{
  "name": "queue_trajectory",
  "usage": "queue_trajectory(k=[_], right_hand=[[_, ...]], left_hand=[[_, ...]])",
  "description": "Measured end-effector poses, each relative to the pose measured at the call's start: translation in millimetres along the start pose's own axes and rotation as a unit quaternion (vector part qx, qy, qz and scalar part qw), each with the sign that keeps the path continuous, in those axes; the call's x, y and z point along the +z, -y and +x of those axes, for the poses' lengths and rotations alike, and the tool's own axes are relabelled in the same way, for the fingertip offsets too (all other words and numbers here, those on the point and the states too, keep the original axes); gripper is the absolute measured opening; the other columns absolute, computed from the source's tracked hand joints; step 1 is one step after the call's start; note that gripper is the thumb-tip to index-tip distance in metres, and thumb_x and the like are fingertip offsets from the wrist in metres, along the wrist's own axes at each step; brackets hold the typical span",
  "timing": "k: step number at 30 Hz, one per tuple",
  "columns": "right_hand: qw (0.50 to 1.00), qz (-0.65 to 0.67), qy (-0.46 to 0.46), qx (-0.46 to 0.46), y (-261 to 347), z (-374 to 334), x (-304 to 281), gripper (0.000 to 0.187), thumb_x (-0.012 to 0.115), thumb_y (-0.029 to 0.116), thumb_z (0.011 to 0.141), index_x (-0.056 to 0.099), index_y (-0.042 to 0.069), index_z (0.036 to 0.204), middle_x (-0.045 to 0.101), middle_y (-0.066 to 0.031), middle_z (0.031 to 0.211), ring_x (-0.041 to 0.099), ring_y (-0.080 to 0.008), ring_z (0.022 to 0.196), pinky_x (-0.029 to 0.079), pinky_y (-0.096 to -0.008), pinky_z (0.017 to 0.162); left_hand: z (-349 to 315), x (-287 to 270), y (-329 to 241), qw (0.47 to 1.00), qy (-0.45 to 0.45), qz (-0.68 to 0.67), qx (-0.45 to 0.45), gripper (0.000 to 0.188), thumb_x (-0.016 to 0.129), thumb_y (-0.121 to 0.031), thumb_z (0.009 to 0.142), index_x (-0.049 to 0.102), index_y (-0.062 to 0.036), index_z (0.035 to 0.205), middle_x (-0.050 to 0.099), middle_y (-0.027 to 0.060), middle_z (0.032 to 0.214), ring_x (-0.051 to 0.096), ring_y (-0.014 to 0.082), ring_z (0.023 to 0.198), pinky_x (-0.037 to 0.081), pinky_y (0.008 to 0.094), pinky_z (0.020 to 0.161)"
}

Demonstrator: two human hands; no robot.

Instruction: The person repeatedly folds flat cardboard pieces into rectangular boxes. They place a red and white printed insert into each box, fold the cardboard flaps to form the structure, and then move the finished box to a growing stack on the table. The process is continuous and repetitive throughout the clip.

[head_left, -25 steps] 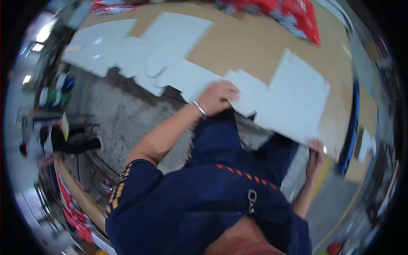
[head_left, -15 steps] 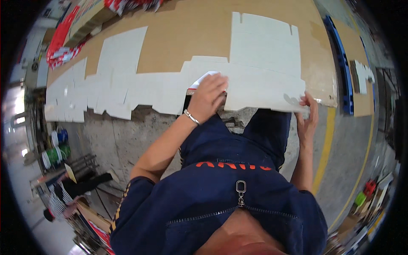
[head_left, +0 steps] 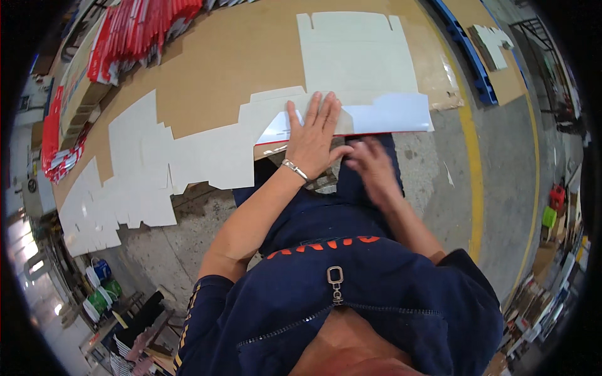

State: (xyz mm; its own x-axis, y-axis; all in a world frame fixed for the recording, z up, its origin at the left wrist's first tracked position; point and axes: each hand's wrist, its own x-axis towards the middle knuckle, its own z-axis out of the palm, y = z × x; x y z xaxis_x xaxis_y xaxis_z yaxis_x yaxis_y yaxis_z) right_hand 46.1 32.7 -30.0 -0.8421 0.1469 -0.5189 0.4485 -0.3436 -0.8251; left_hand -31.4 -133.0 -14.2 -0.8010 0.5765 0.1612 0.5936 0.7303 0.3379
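A long die-cut sheet of white cardboard (head_left: pixel 357 56) lies with its plain side up along the near edge of the table. On its near right part, flaps are folded over, showing a glossy white flap (head_left: pixel 395 111) with a red line along the fold. My left hand (head_left: pixel 316 131), with a metal bracelet at the wrist, presses flat on the folded part, fingers spread. Close by on its right, my right hand (head_left: pixel 374 166) is at the table edge below the red fold. Motion blurs its fingers, and I cannot see anything held in them.
Brown board (head_left: pixel 207 69) covers the table under the sheet. A stack of red and white folded cartons (head_left: pixel 141 31) stands at the far left. Beyond the right end is a blue pallet (head_left: pixel 467 56) bearing brown board and white pieces (head_left: pixel 492 47). A yellow floor line (head_left: pixel 475 182) runs at right.
The right near flap has been folded over, baring its glossy side and red edge. My right hand has moved left from the sheet's right corner towards my left hand. The view has turned.
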Motion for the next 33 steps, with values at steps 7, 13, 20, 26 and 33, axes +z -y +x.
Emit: queue_trajectory(k=[7,13,20,26,33], right_hand=[[0.966,-0.126,-0.12,-0.191,7.7,20.9,-2.0,0.022,0.056,0.02,0.098,0.066,0.003,0.09,0.065,-0.0045,0.076,0.057,-0.0138,0.063,0.047,-0.0271,0.063],[0.642,-0.525,-0.124,-0.544,49.8,38.4,-6.3,0.03,0.05,0.0,0.092,0.059,-0.004,0.121,0.061,-0.0229,0.122,0.06,-0.0336,0.11,0.047,-0.0453,0.094],[0.583,-0.592,0.037,-0.555,73.0,65.3,-5.4,0.059,0.044,-0.013,0.082,0.051,0.006,0.137,0.048,-0.0142,0.144,0.041,-0.0302,0.137,0.032,-0.0461,0.114],[0.603,-0.59,0.064,-0.533,76.6,85.6,-9.0,0.059,0.043,-0.015,0.083,0.051,0.007,0.137,0.049,-0.0132,0.143,0.044,-0.0301,0.134,0.035,-0.0446,0.113],[0.64,-0.587,0.039,-0.494,79.6,90.2,-18.4,0.059,0.043,-0.016,0.084,0.052,0.01,0.136,0.049,-0.0106,0.143,0.044,-0.0294,0.134,0.033,-0.0435,0.116]], left_hand=[[-4.4,-7.7,-17.4,0.998,0.051,-0.019,0.025,0.099,0.076,-0.036,0.073,0.024,-0.0007,0.149,0.017,0.0151,0.16,0.014,0.0326,0.148,0.011,0.0595,0.116],[-7.9,6.4,-20.0,0.999,0.034,-0.018,0.034,0.095,0.071,-0.048,0.076,0.029,-0.0013,0.148,0.021,0.0151,0.158,0.015,0.0325,0.147,0.012,0.0586,0.116],[-101.1,-48.6,26.8,0.977,0.155,0.096,-0.107,0.098,0.08,-0.044,0.067,0.036,-0.0042,0.146,0.033,0.0185,0.152,0.016,0.0336,0.147,0.007,0.0528,0.119],[-152.1,-76.8,90.4,0.991,-0.081,-0.086,-0.061,0.064,0.072,0.006,0.057,0.061,-0.0036,0.12,0.059,0.0117,0.125,0.054,0.0335,0.119,0.047,0.0388,0.098],[-117.2,-84.2,132.5,0.977,-0.081,-0.199,-0.002,0.04,0.075,0.0,0.069,0.07,-0.0075,0.108,0.065,0.0088,0.1,0.06,0.0256,0.095,0.05,0.0348,0.082]])
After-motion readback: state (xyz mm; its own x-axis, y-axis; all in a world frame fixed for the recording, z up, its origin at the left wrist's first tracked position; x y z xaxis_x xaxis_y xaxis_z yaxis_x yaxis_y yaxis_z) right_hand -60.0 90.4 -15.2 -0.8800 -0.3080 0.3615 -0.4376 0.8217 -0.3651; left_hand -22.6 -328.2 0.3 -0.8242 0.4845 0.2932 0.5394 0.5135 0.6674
